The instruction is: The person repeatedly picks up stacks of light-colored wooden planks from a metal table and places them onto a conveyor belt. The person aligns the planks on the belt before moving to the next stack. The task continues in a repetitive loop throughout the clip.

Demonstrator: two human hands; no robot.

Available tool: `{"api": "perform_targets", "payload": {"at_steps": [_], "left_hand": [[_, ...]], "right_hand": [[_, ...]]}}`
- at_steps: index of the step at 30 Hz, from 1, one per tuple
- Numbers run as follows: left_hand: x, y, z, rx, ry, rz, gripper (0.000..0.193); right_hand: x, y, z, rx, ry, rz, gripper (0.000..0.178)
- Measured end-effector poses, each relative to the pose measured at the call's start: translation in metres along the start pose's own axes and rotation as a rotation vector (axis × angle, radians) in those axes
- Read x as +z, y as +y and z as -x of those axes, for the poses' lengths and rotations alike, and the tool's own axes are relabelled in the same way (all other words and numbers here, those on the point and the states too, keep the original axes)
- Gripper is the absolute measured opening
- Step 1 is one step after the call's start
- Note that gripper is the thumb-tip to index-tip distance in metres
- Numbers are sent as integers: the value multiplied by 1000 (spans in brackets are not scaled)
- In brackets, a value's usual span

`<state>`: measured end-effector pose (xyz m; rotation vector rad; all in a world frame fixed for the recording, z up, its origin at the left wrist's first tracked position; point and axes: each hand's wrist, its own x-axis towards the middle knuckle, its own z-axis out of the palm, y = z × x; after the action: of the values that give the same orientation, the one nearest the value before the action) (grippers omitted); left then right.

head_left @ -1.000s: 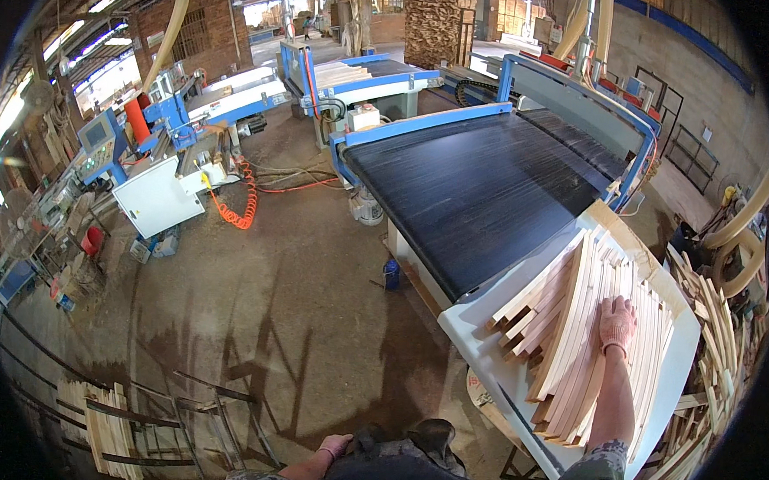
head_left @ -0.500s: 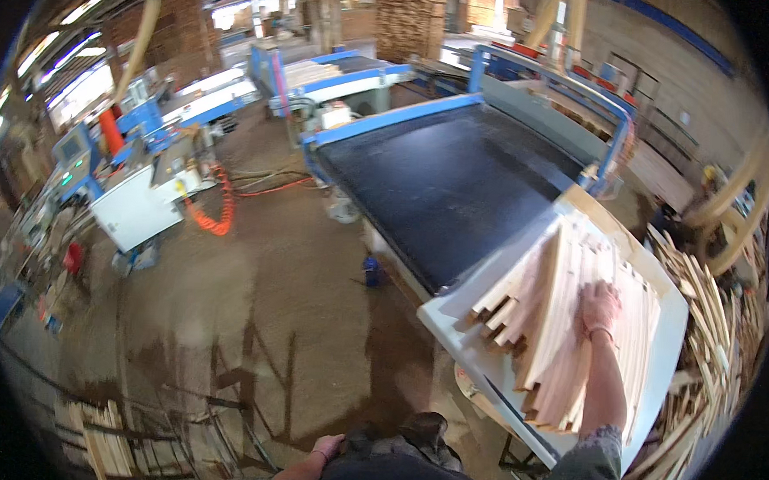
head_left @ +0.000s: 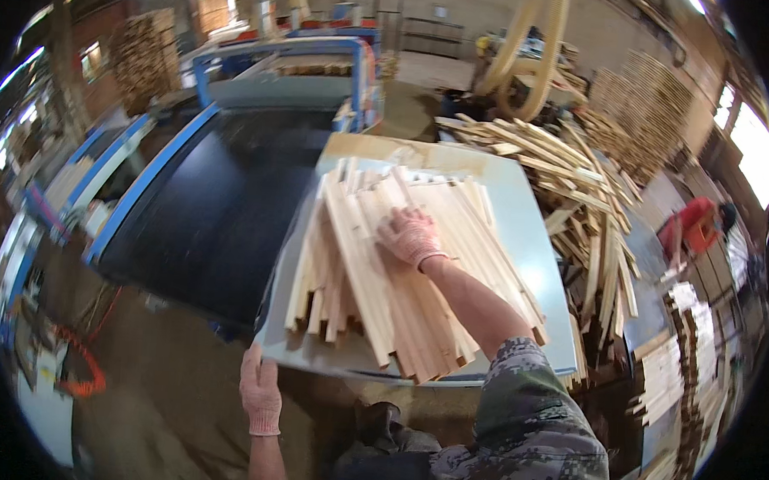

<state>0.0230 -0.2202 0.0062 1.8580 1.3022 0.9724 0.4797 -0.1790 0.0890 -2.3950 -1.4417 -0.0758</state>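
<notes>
A pile of pale wooden slats [head_left: 374, 274] lies fanned across a light grey table top [head_left: 523, 247] in front of me. My right hand [head_left: 409, 235], in a pinkish knit glove, rests palm down on the middle of the pile, fingers spread over the slats. My left hand [head_left: 260, 392], gloved the same way, hangs below the table's near edge, close to its corner, holding nothing. My camouflage sleeve [head_left: 524, 404] covers the right upper arm.
A wide dark conveyor bed with blue rails [head_left: 204, 204] adjoins the table on the left. A heap of loose slats [head_left: 570, 189] lies to the right and behind. Stacked wood [head_left: 644, 106] stands far right, where a person in red [head_left: 694, 230] bends. An orange hose [head_left: 82, 372] lies on the floor at left.
The view has swung right, so the table and slats now sit in the centre. My right hand stays on the pile. My left hand has risen toward the table's near edge.
</notes>
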Motion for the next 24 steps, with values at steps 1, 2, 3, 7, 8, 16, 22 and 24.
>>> {"api": "perform_targets", "payload": {"at_steps": [1,2,3,7,8,16,22,24], "left_hand": [[7,20,-19,100,-77,-146,59],[19,36,-38,203,-156,-288,63],[36,49,-58,227,-296,-400,77],[101,74,-97,216,-485,-655,94],[107,77,-101,215,-494,-665,96],[145,124,-131,89,-782,-739,107],[174,107,-115,152,-527,-699,116],[158,137,-122,26,-679,-619,121]], "right_hand": [[-5,4,-3,25,-1,-128,67],[-14,10,-3,51,0,-252,69],[-22,23,-4,77,8,-377,72],[-67,120,9,116,184,-37,75],[-96,123,16,309,10,-1,75],[-95,178,58,577,-357,-96,85],[-87,184,55,530,-330,-35,93],[-87,181,55,534,-344,-21,93]]}}
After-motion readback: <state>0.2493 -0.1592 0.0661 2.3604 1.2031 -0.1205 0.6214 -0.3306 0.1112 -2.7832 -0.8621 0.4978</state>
